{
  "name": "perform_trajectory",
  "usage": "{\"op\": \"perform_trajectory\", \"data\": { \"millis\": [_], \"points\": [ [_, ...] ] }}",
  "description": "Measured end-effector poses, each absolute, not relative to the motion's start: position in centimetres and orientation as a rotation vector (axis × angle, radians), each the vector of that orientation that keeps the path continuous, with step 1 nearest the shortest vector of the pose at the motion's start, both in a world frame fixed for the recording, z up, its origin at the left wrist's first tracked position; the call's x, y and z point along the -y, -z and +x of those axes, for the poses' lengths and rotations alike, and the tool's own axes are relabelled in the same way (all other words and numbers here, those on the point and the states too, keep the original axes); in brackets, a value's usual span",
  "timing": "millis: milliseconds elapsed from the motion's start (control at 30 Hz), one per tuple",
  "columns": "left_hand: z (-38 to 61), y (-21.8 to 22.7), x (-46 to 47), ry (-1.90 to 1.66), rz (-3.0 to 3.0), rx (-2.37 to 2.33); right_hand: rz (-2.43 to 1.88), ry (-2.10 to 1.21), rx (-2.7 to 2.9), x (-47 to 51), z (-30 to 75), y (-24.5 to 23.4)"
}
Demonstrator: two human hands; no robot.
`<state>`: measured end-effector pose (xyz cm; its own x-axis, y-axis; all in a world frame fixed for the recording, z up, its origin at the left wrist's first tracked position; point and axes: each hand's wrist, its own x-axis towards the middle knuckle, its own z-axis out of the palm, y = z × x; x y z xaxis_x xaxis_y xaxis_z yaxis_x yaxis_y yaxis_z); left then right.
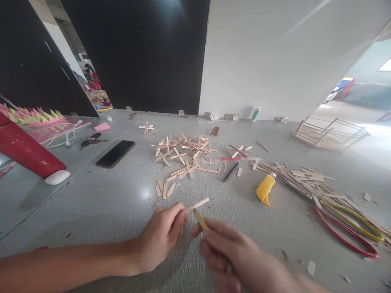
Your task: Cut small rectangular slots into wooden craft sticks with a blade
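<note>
My left hand (166, 230) is closed and pinches a wooden craft stick (200, 202), whose pale end points up and to the right. In my right hand (227, 248), slightly blurred, is a slim yellow cutter knife (200, 221). Its dark tip meets the stick just beside my left fingers. A few short stick pieces (165, 190) lie beyond my left hand. Farther back spreads a heap of sticks (189, 148), several of them joined into crosses and stars. The lower part of the knife is hidden by my right fingers.
A yellow tool with a loop (265, 189) lies to the right. Red-and-yellow-handled cutters (345, 232) rest beside loose wooden strips (305, 181). A black phone (116, 154) and a red cylinder (30, 150) are at left. A stick frame (331, 134) stands far right.
</note>
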<state>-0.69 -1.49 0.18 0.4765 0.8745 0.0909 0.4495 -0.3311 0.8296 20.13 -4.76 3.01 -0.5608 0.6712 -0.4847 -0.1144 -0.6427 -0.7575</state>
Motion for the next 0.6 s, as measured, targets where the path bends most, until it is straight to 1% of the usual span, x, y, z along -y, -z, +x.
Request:
{"op": "perform_trajectory", "data": {
  "millis": [100,200,433,500,600],
  "points": [
    [-1.0,0.4,1.6,-0.671,2.007,-1.068,-1.035,-2.18,0.925,6.1,18.3,-2.9],
    [-1.2,0.8,1.7,-0.688,2.073,-1.081,-1.137,-2.203,0.904,4.5,19.2,-3.4],
    [-1.3,1.2,2.4,-0.713,2.238,-1.035,-1.112,-2.34,1.312,-0.2,24.0,-4.3],
    [-1.4,1.1,2.7,-0.736,2.407,-0.961,-1.089,-2.375,1.44,-1.0,24.9,-4.4],
    [-1.7,0.9,2.9,-0.702,2.729,-0.685,-1.075,-2.422,1.601,-1.8,26.1,-4.9]
  ]
}}
